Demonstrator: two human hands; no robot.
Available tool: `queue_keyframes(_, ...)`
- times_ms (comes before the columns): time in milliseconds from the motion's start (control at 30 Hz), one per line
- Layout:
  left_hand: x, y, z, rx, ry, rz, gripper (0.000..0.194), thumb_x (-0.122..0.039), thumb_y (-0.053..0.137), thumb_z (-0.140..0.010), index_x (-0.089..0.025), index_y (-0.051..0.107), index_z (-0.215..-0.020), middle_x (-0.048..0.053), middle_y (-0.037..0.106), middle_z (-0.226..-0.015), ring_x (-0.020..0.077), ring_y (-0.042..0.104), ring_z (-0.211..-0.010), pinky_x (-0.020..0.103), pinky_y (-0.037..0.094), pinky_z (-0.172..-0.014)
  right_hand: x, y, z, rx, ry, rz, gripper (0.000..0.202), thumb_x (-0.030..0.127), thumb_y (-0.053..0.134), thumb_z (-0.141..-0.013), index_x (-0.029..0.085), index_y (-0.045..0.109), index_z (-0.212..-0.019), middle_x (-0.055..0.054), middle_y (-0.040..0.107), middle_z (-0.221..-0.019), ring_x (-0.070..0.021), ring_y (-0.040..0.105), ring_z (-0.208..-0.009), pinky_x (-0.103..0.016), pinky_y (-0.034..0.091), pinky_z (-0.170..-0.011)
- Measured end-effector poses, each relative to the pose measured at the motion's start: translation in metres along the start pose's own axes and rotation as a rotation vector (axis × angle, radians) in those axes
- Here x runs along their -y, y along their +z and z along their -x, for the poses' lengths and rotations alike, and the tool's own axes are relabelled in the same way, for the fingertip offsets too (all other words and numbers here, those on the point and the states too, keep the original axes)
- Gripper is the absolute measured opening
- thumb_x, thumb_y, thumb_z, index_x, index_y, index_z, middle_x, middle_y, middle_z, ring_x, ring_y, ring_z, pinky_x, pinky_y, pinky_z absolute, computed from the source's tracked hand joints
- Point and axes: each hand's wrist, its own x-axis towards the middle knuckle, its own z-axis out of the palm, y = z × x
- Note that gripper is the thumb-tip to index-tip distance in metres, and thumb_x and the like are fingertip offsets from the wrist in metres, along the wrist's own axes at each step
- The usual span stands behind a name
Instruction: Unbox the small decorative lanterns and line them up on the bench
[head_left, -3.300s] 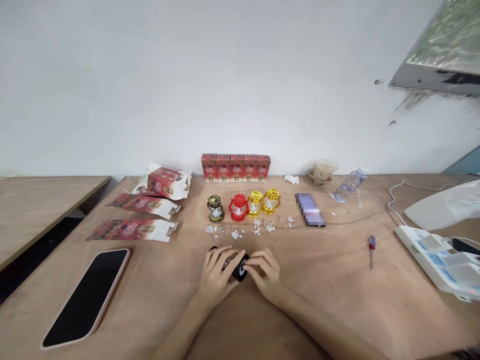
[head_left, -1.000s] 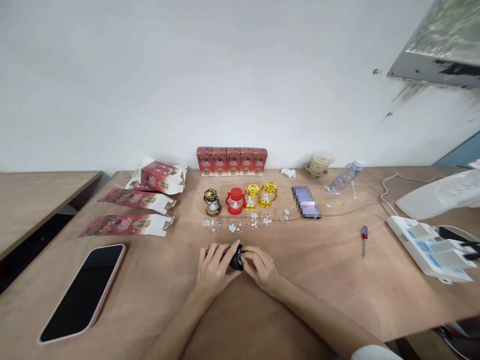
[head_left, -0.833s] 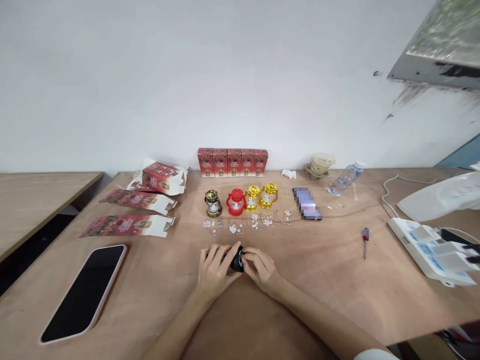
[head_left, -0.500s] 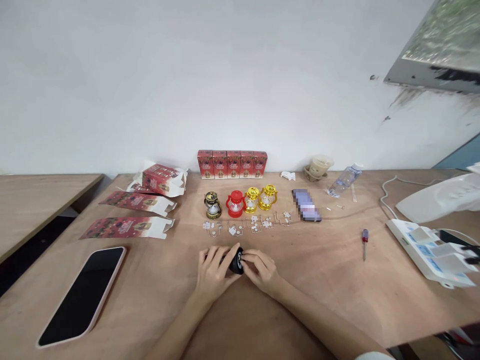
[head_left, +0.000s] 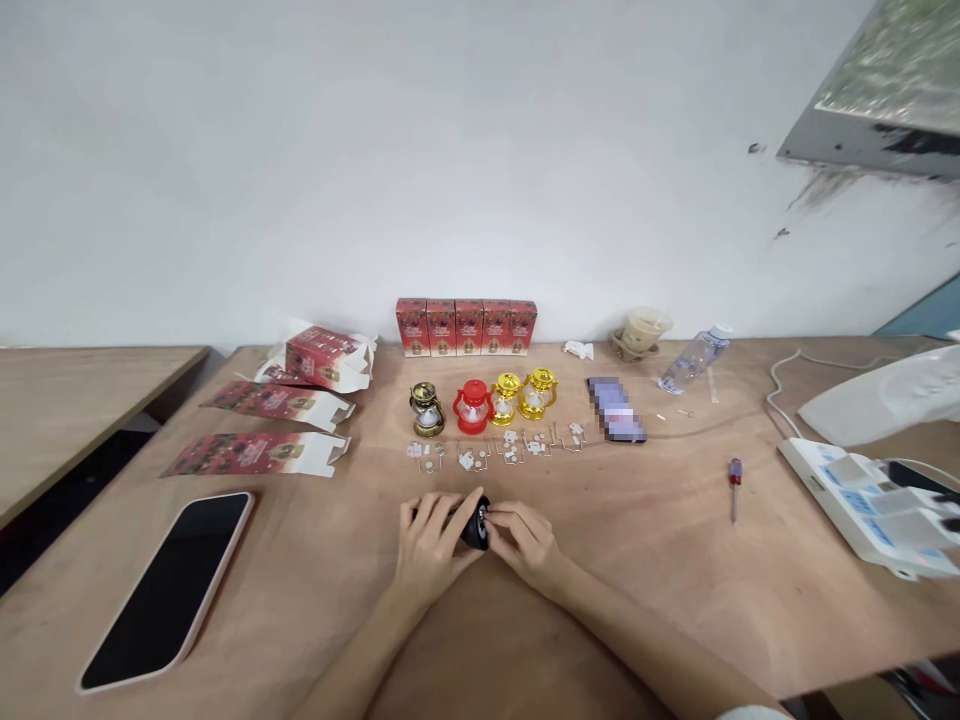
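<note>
At six o'clock, the left hand (head_left: pixel 433 545) wraps the black lantern (head_left: pixel 473 532), hiding most; the right hand (head_left: pixel 529 545) pinches at its base (head_left: pixel 482 520), hold unclear. Its glass, glimpsed earlier, is covered.

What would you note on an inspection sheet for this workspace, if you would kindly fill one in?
Surface: wooden table, faintly streaked.
Work things: black item, in hand; four lanterns stand beyond, small parts before them.
Clutter: large phone, second phone, bottle, cup, screwdriver, opened red cartons.
Left hand: wrapped around the black item.
Right hand: at that item's round end; whether it pinches anything is unclear.
Cables: white cable curves behind the power strip at right.
Surroundings: pale wall, scuffed at right; five red boxes stand before it.
</note>
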Motion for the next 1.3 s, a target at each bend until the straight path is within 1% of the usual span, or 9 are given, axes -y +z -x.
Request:
queue_keyframes(267, 0.0007, 0.0015, 0.0017, -0.008, 0.003, -0.011, 0.034, -0.038, 0.047, -0.090, -0.016, 0.062, -0.112, 0.007, 0.068, -0.086, 0.0177, 0.056, -0.080, 0.033, 0.028, -0.072, -0.0003, 0.0012, 0.0018, 0.018, 0.015, -0.007, 0.015, 0.009, 0.054, -0.085, 0.017, 0.055, -0.097, -0.009, 0.066, -0.079, -0.0152, 0.062, -0.070, -0.026, 0.054, -0.062)
queue_keyframes(467, -0.0002, -0.0003, 0.0004, -0.013, 0.011, -0.020, 0.034, -0.038, 0.047, -0.089, -0.017, 0.062, -0.111, 0.007, 0.068, -0.085, 0.0172, 0.056, -0.079, 0.033, 0.029, -0.072, -0.0003, 0.0024, 0.0004, -0.022, 0.036, -0.016, 0.013, 0.010, 0.051, -0.086, 0.018, 0.056, -0.095, -0.006, 0.064, -0.075, -0.0140, 0.062, -0.069, -0.024, 0.054, -0.062)
queue_keyframes(567, -0.0003, -0.0012, -0.0005, -0.015, 0.014, -0.038, 0.033, -0.036, 0.048, -0.089, -0.016, 0.062, -0.111, 0.007, 0.068, -0.084, 0.0170, 0.056, -0.078, 0.033, 0.029, -0.072, 0.0005, 0.0015, -0.0015, -0.030, 0.035, -0.039, 0.013, 0.012, 0.053, -0.085, 0.018, 0.056, -0.096, -0.007, 0.065, -0.077, -0.0147, 0.062, -0.070, -0.025, 0.054, -0.062)
queue_keyframes(667, -0.0002, -0.0014, -0.0007, -0.017, 0.014, -0.042, 0.032, -0.036, 0.049, -0.089, -0.016, 0.062, -0.111, 0.007, 0.068, -0.085, 0.0170, 0.057, -0.078, 0.033, 0.029, -0.072, 0.0008, -0.0001, -0.0035, -0.025, 0.040, -0.084, 0.014, 0.013, 0.056, -0.084, 0.018, 0.056, -0.096, -0.008, 0.066, -0.080, -0.0155, 0.063, -0.073, -0.026, 0.054, -0.064)
queue_keyframes(833, 0.0000, -0.0011, -0.0012, -0.031, 0.021, -0.039, 0.032, -0.036, 0.047, -0.090, -0.016, 0.062, -0.110, 0.007, 0.068, -0.084, 0.0169, 0.056, -0.078, 0.033, 0.029, -0.072, -0.0019, -0.0001, -0.0037, -0.012, 0.076, -0.123, 0.011, 0.012, 0.055, -0.084, 0.018, 0.058, -0.093, -0.007, 0.065, -0.076, -0.0147, 0.063, -0.071, -0.025, 0.053, -0.062)
queue_keyframes(967, 0.0003, -0.0013, -0.0009, -0.027, 0.023, -0.036, 0.032, -0.037, 0.047, -0.090, -0.016, 0.062, -0.109, 0.007, 0.068, -0.084, 0.0170, 0.056, -0.078, 0.033, 0.029, -0.072, -0.0039, 0.0007, -0.0024, 0.002, 0.079, -0.139, 0.010, 0.013, 0.055, -0.085, 0.019, 0.058, -0.093, -0.006, 0.064, -0.077, -0.0150, 0.063, -0.072, -0.025, 0.054, -0.064)
queue_keyframes(1133, 0.0007, -0.0005, 0.0000, -0.017, 0.022, -0.046, 0.031, -0.035, 0.048, -0.089, -0.017, 0.062, -0.111, 0.006, 0.068, -0.085, 0.0171, 0.056, -0.078, 0.034, 0.028, -0.073, -0.0025, 0.0013, -0.0028, 0.008, 0.075, -0.113, 0.011, 0.012, 0.052, -0.086, 0.019, 0.057, -0.093, -0.007, 0.064, -0.078, -0.0149, 0.062, -0.073, -0.026, 0.053, -0.064)
queue_keyframes(1300, 0.0007, -0.0001, 0.0000, -0.016, 0.012, -0.069, 0.030, -0.033, 0.047, -0.089, -0.018, 0.062, -0.110, 0.006, 0.068, -0.085, 0.0170, 0.057, -0.078, 0.034, 0.028, -0.073, -0.0015, 0.0022, -0.0016, 0.017, 0.046, -0.031, 0.011, 0.010, 0.052, -0.085, 0.018, 0.056, -0.092, -0.007, 0.065, -0.079, -0.0156, 0.063, -0.073, -0.028, 0.052, -0.064)
